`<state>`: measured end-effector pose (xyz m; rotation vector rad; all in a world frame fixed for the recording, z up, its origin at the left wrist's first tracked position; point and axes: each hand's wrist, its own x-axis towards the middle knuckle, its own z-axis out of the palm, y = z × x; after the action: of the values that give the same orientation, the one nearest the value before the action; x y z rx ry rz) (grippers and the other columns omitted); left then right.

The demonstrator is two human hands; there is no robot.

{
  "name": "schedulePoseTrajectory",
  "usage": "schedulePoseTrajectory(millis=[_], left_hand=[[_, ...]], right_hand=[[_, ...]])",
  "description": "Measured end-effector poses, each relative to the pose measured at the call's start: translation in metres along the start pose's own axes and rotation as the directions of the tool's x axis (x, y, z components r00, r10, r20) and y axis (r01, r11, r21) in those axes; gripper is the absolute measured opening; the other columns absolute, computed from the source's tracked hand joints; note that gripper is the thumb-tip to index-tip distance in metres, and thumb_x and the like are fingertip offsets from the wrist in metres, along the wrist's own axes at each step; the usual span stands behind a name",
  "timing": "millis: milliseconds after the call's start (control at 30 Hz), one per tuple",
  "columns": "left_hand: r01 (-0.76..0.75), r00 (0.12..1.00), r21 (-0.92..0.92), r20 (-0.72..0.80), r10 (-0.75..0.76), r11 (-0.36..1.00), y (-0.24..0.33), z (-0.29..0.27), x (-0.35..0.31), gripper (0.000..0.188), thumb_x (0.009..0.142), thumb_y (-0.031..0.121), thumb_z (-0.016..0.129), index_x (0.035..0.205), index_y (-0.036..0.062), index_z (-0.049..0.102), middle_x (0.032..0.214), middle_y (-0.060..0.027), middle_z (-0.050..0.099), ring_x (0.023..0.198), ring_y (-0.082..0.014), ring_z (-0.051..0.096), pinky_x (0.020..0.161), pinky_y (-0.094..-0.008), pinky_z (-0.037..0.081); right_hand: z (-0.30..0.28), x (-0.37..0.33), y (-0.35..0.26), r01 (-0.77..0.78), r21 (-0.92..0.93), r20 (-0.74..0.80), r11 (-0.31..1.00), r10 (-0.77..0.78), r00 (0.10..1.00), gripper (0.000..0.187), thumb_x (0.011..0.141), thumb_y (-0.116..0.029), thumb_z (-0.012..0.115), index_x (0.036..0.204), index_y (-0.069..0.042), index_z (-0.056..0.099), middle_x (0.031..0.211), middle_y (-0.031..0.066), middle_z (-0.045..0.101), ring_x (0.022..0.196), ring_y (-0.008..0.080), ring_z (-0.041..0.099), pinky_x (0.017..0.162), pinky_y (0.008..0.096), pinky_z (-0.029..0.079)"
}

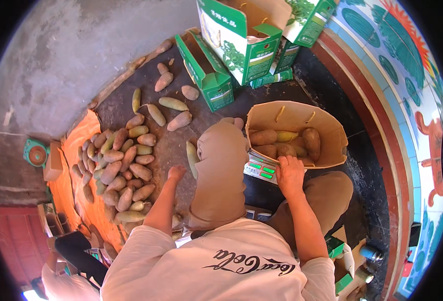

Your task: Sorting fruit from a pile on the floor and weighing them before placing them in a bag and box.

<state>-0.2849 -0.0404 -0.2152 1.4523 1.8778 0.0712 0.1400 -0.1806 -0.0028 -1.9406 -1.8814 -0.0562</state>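
My right hand [290, 174] is closed over the near rim of an open cardboard box [327, 120], fingers curled at its edge. Several muddy root vegetables [311, 143], like radishes, lie in the box, brown-red and greenish. Just beneath its near left edge shows a scale display [261, 170] with green lit digits. My left hand [177, 173] hangs low beside my left knee, between the knee and a big pile of the same vegetables [126, 165]. Its fingers point down and are mostly hidden. Close to it, a greenish radish-like root [192, 158] rests partly behind my leg.
Loose roots [173, 104] lie on the dark floor ahead. Green-and-white cartons [246, 45] and an open green box [206, 70] stand at the far side. The pile rests on an orange sheet [60, 173]. A painted wall curves along the right. Another person [63, 281] is at lower left.
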Motion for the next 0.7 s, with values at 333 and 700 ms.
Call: schedulePoseTrajectory(millis=[333,700], left_hand=[[0.045,0.983,0.154,0.169,-0.072,0.987,-0.014,0.061,-0.002,0.061,0.071,0.036,0.068,0.127,0.0197,0.048,0.119,-0.0137,0.057,0.112,-0.0287,0.052,0.093,-0.0377,0.043],[-0.029,0.945,0.218,0.324,-0.044,0.976,0.022,0.109,-0.017,0.085,0.067,0.029,0.076,0.136,0.0369,0.025,0.143,-0.0255,0.019,0.124,-0.0407,0.037,0.099,-0.0433,0.038]], right_hand=[[0.001,0.003,-0.001,-0.014,-0.077,0.061,0.997,0.019,0.998,0.026,0.068,-0.011,0.065,0.091,-0.008,0.053,0.078,0.0092,0.051,0.075,0.0282,0.051,0.068,0.0394,0.038],[-0.004,-0.004,0.007,-0.039,-0.142,0.056,0.989,0.048,0.997,0.027,0.066,-0.013,0.066,0.091,-0.008,0.054,0.078,0.0089,0.050,0.075,0.0274,0.050,0.067,0.0390,0.038]])
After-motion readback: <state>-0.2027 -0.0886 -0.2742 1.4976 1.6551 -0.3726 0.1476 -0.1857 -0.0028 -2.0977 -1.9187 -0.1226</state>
